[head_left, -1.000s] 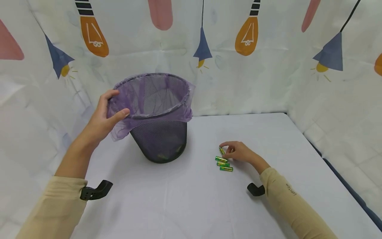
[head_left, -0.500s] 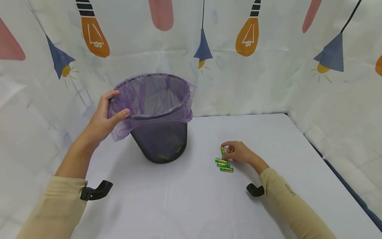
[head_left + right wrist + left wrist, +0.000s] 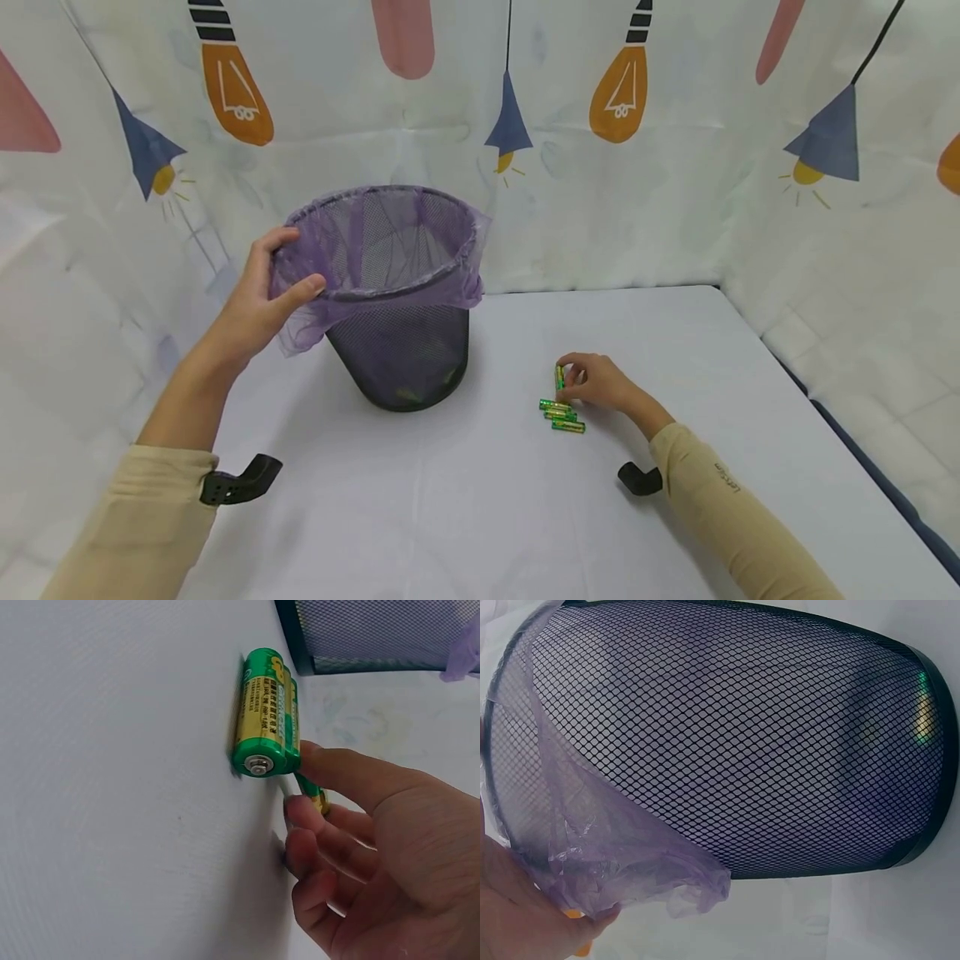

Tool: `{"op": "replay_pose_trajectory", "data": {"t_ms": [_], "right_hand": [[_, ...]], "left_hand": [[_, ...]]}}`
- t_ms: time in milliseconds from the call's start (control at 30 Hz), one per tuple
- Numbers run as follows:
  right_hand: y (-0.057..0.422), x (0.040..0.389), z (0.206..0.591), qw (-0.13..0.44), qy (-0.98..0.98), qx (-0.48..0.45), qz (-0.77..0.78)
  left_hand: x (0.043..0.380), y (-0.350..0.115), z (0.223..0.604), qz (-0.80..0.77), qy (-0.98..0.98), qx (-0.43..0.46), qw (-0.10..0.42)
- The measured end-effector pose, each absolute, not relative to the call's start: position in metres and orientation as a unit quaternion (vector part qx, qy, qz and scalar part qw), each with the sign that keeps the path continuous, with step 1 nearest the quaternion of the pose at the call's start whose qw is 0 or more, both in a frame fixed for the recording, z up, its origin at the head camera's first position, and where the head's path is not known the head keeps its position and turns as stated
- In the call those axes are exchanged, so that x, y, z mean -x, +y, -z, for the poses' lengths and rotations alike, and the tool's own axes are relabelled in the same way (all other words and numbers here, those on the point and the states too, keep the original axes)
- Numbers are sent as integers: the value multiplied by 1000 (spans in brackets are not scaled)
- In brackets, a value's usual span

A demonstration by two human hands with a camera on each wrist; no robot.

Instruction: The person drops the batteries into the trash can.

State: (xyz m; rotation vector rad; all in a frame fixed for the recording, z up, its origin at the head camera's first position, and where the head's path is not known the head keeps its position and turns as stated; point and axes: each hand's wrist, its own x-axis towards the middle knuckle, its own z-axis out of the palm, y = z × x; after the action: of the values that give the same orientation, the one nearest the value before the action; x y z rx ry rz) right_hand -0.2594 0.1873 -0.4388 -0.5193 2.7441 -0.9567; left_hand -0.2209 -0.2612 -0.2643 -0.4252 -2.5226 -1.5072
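My left hand (image 3: 258, 304) grips the rim of a black mesh wastebasket (image 3: 405, 354) at its left side, thumb over the near edge. A purple bin liner (image 3: 442, 287) is folded over that rim and bunches under the hand in the left wrist view. My right hand (image 3: 600, 383) pinches one green and gold battery (image 3: 559, 377) between thumb and fingertips. In the right wrist view that battery (image 3: 319, 796) is partly hidden behind the thumb. Three like batteries (image 3: 567, 426) lie side by side on the table, just in front of the pinching fingers.
Through the mesh near the basket's base, a green and gold battery (image 3: 924, 709) shows inside. The white table (image 3: 480, 508) ends at the printed cloth wall (image 3: 615, 217) behind and at its right edge. Black wrist mounts (image 3: 242, 481) sit on both sleeves.
The pinched battery has turned from a slant to nearly straight, pointing away from me. The right hand has shifted only slightly; the left hand and wastebasket stay where they were.
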Motion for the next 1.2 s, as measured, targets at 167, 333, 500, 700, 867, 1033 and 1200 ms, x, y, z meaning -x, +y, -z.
{"op": "replay_pose_trajectory", "data": {"t_ms": [167, 333, 500, 700, 867, 1033, 1200], "right_hand": [[187, 258, 432, 80, 926, 159, 334], [186, 256, 422, 71, 921, 162, 347], [185, 255, 416, 55, 919, 170, 353], [182, 253, 408, 33, 920, 172, 351], [181, 251, 398, 16, 916, 174, 360], [179, 251, 386, 7, 914, 170, 369], [178, 252, 375, -10, 905, 173, 389]], "left_hand": [[221, -261, 264, 505, -847, 141, 85], [221, -262, 265, 505, -849, 135, 80], [222, -263, 265, 506, -848, 133, 83], [222, -263, 265, 506, -848, 134, 80], [223, -263, 266, 505, -849, 135, 79], [223, -263, 267, 507, -847, 139, 81], [224, -262, 266, 506, -847, 141, 86]]}}
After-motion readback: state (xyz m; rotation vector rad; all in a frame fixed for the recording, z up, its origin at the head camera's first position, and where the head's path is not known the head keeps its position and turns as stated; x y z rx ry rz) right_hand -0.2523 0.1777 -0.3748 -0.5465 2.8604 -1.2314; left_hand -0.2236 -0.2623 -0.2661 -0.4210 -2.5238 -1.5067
